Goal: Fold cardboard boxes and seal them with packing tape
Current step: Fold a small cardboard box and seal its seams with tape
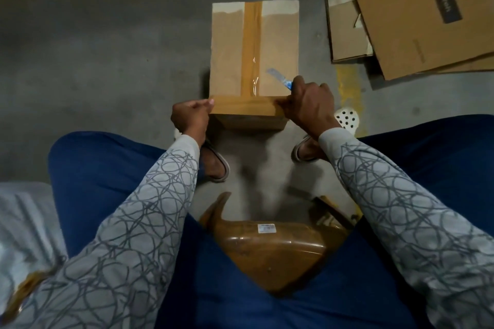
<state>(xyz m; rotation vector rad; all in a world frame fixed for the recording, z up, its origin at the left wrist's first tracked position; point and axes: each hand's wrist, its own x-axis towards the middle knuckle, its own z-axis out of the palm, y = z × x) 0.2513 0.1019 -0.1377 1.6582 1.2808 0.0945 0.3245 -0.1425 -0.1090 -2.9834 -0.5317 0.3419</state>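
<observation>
Cardboard box (254, 48) is sitting closed on the concrete floor (107, 48) between the person's feet, with a brown centre strip (251, 35) running down its top seam and a cross strip (240, 105) lying along the near edge. The left hand (191, 115) is pinching the cross strip's left end at the corner, fingers curled. The right hand (311, 107) is gripping a blue-handled cutter (279, 77), its blade angling up over the lid, while seeming to press the strip's right end. The step in hand looks like bedding that cross strip. Doing it well likely means pulling both ends taut together, folding them down over the corners, rubbing out the shiny wrinkle where the strips are meeting, and keeping the blade off the tape. Flattened cardboard (414, 16) is lying well apart at the right.
</observation>
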